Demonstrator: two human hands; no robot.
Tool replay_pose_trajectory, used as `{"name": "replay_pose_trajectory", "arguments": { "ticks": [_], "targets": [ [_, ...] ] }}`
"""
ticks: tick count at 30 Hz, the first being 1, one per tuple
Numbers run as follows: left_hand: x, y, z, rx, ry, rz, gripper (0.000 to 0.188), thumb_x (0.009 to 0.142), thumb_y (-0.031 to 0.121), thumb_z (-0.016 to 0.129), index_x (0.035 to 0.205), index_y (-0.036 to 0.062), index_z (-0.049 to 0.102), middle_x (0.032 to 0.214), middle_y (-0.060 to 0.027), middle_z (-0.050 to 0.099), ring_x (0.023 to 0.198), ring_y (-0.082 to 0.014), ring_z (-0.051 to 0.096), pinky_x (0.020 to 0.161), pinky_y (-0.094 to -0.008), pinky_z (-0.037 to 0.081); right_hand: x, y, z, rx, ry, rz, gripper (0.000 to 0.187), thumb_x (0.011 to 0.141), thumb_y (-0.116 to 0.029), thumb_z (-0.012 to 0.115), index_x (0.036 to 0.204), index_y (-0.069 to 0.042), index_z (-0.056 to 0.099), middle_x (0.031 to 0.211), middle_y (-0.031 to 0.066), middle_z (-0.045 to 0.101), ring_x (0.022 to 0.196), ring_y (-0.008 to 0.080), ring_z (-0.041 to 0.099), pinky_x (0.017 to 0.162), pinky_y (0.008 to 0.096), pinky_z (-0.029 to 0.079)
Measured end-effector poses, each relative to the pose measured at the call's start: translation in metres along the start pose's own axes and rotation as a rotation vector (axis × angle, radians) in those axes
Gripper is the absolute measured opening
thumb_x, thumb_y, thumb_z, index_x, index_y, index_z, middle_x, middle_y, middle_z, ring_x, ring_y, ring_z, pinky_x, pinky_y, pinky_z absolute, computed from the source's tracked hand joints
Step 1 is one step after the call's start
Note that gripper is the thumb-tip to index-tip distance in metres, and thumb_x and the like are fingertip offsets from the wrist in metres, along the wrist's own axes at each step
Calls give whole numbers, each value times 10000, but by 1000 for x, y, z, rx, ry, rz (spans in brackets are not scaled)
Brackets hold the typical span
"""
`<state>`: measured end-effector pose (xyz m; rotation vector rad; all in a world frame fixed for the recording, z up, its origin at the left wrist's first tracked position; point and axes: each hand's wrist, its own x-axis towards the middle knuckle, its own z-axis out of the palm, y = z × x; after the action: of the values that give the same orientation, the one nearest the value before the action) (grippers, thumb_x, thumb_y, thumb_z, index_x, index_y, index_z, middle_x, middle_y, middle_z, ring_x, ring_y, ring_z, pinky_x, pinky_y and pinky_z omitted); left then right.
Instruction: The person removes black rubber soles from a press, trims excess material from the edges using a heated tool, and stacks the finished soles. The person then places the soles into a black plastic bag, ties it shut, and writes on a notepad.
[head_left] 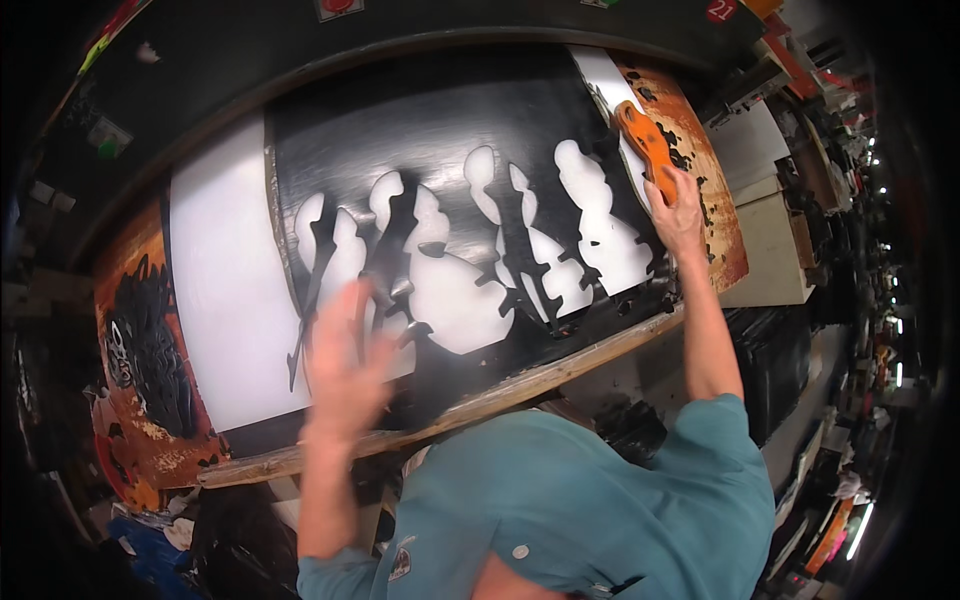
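Orange tool (643, 145), elongated, with holes near its far end: located over the right part of the work, at the right-hand white strip (597, 72) beside the edge of a black sheet (410, 125). Right hand (680, 215) clamped on the near end of the tool, fingers wrapped round it; tool points away from the person, leaning left. Contact between tool tip and the surface below: cannot tell.

Black sheet: glossy, lying flat across the middle. Rounded, bulging white shapes (460, 300) show in it, set side by side in a row, with narrow dark parts between them.

Left hand (345, 365): blurred, over the lower left part of the sheet, in front of the leftmost shapes. Fingers look apart, nothing seen in the grasp; whether it touches the sheet, cannot tell.

Left of the sheet: broad white panel (225, 270). Both ends of the bench (735, 255) show a worn rust-orange surface; a heap of black scraps (150, 345) lies on the left end, smaller dark bits on the right. Wooden strip (560, 372) along the near edge.

Near side: person's teal shirt (620, 480). Beyond the right end: pale boxes (765, 245).
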<state>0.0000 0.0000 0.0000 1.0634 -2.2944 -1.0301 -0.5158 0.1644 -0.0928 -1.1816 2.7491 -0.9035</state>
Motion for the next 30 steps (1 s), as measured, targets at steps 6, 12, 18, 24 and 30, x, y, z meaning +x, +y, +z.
{"name": "replay_pose_trajectory", "arguments": {
  "ticks": [6, 12, 18, 24, 30],
  "targets": [
    [-3, 39, 155, 292, -289, 400, 808, 746, 268, 864, 1447, 35, 538, 1588, -352, 322, 1473, -578, 296, 1207, -639, 285, 2, 62, -9, -282, -153, -226, 958, 810, -542, 798, 1531, -11, 458, 1572, 230, 400, 1445, 435, 367, 1221, 484, 328],
    [0, 29, 165, 374, -42, 506, 353, 810, 67, 765, 1150, 74, 674, 1347, -200, 580, 1271, -438, 544, 1007, -531, 475, 11, 78, -12, -188, -153, -288, 1065, 768, -589, 819, 1583, -60, 382, 1555, 231, 363, 1459, 405, 354, 1226, 479, 322],
    [12, 68, 132, 187, -141, 387, 274, 813, -45, 747, 1045, 30, 619, 1133, -162, 642, 1007, -393, 601, 862, -449, 516, 12, 73, -5, -297, -206, -74, 1190, 727, -705, 763, 1629, -73, 311, 1652, 289, 217, 1536, 460, 222, 1270, 518, 201],
    [-21, 128, 101, 271, -502, 348, 216, 839, 31, 756, 1005, 20, 619, 1001, -151, 635, 920, -381, 607, 834, -452, 523, 18, 69, -13, -298, -286, -118, 1244, 701, -720, 763, 1629, -39, 291, 1639, 314, 222, 1515, 468, 235, 1244, 538, 231],
    [-65, 136, 142, 301, -885, 69, 176, 929, 141, 701, 1027, 11, 634, 1013, -156, 674, 989, -374, 656, 895, -448, 539, 18, 97, -23, -239, -318, -304, 1300, 640, -661, 828, 1635, -39, 269, 1641, 340, 195, 1527, 462, 222, 1262, 533, 235]
  ]
}}
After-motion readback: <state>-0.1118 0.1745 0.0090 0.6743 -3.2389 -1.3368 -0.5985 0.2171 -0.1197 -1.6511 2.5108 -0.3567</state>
